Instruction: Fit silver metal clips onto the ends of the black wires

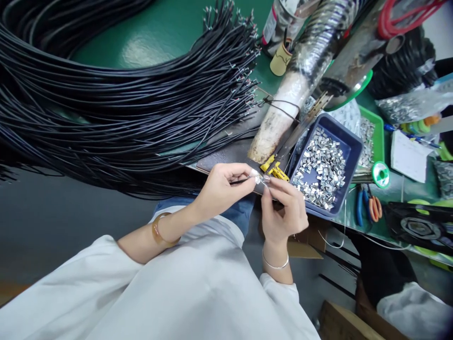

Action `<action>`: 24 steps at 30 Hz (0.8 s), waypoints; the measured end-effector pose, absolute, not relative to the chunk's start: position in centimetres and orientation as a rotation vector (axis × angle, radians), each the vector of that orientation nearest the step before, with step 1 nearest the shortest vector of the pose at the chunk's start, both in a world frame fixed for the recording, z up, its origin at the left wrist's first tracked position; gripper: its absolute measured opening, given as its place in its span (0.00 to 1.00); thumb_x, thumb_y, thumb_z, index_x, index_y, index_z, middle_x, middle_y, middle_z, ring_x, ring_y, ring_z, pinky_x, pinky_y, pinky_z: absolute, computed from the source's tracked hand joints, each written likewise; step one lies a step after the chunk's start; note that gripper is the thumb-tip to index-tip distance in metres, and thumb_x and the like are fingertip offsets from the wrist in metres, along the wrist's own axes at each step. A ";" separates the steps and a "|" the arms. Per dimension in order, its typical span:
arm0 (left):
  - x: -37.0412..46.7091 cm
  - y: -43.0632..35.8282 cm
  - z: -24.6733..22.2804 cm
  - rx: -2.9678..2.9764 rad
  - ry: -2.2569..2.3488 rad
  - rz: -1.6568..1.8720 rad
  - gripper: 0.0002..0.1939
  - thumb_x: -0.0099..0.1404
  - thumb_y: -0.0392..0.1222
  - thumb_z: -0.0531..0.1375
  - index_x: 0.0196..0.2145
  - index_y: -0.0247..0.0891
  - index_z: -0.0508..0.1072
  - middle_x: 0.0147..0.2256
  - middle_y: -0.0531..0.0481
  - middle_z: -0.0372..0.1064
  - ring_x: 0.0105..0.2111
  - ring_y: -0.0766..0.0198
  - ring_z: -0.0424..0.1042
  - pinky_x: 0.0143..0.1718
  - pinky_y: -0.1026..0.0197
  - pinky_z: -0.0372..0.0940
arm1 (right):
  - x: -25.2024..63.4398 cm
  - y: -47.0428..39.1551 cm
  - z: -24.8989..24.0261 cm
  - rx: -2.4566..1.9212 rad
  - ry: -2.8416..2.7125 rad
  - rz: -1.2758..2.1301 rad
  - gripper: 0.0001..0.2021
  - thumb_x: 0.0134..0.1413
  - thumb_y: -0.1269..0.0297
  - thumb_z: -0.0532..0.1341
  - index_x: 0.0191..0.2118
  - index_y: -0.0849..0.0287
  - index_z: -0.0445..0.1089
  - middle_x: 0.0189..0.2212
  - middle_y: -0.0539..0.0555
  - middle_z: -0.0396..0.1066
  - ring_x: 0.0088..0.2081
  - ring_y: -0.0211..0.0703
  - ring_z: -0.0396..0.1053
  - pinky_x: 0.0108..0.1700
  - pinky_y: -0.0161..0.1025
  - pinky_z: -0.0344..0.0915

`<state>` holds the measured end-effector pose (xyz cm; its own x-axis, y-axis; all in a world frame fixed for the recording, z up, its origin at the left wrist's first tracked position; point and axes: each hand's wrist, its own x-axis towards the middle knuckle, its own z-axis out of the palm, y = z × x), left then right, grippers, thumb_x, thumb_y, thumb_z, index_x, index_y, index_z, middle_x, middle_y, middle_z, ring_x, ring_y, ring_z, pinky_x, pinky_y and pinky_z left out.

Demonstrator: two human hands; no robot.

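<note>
My left hand (pixel 226 186) is closed on a black cable (pixel 239 181), with the cable's end at its fingertips. White wrapping covers the tip of one left finger. Close beside it, my right hand (pixel 284 205) pinches a small shiny metal piece (pixel 264 179) against the cable end. The fingers partly hide how the two meet. Just beyond my fingertips is a yellow clip-like fixture (pixel 274 167). To the right, a dark blue tray (pixel 356 146) holds many small silvery metal connectors (pixel 320 167).
A large bundle of black cables (pixel 141 104) with stripped ends covers the left of the green table (pixel 141 49). A foil duct (pixel 283 104) slants down near my hands. Right of the tray are a solder spool (pixel 381 174), blue-handled pliers (pixel 360 208), orange-handled scissors (pixel 375 208) and a black fan (pixel 421 226).
</note>
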<state>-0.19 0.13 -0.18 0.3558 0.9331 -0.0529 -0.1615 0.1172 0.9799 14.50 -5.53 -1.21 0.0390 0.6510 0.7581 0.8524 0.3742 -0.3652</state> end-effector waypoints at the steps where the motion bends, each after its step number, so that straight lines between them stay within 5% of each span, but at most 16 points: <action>1: -0.1 0.2 -0.1 1.144 0.857 0.971 0.06 0.60 0.38 0.63 0.28 0.33 0.77 0.24 0.51 0.72 0.25 0.70 0.68 0.28 0.68 0.63 | 14.5 -5.5 -1.3 -1.350 -1.696 -0.286 0.09 0.54 0.75 0.67 0.38 0.55 0.70 0.40 0.51 0.80 0.40 0.38 0.80 0.41 0.36 0.78; 8: 0.7 0.5 0.1 1.114 0.885 0.992 0.05 0.57 0.36 0.63 0.25 0.33 0.75 0.20 0.56 0.64 0.20 0.74 0.57 0.21 0.70 0.52 | 14.2 -5.0 -1.6 -1.368 -1.557 -0.124 0.09 0.54 0.75 0.67 0.37 0.55 0.69 0.39 0.50 0.79 0.39 0.38 0.78 0.41 0.38 0.77; 24: 0.4 0.6 0.5 1.111 0.871 0.923 0.05 0.57 0.36 0.63 0.27 0.31 0.76 0.20 0.56 0.62 0.20 0.74 0.55 0.21 0.69 0.51 | 14.1 -5.2 -1.7 -1.319 -1.556 -0.101 0.09 0.55 0.74 0.65 0.39 0.55 0.69 0.38 0.51 0.79 0.37 0.38 0.79 0.37 0.36 0.77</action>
<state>0.44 0.56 0.45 0.3687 0.9229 -0.1108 -0.1637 0.1818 0.9696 14.11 -5.21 -1.74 0.1520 0.6714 0.7253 0.7598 0.3900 -0.5202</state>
